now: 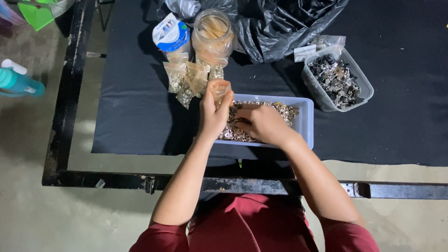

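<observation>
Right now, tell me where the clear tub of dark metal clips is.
In the head view the clear tub of dark metal clips sits on the black mat, right of the pale blue tray, just below the black plastic bag.

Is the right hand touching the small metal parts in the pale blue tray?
Touching. The head view shows the right hand resting palm down on the small metal parts inside the pale blue tray.
</observation>
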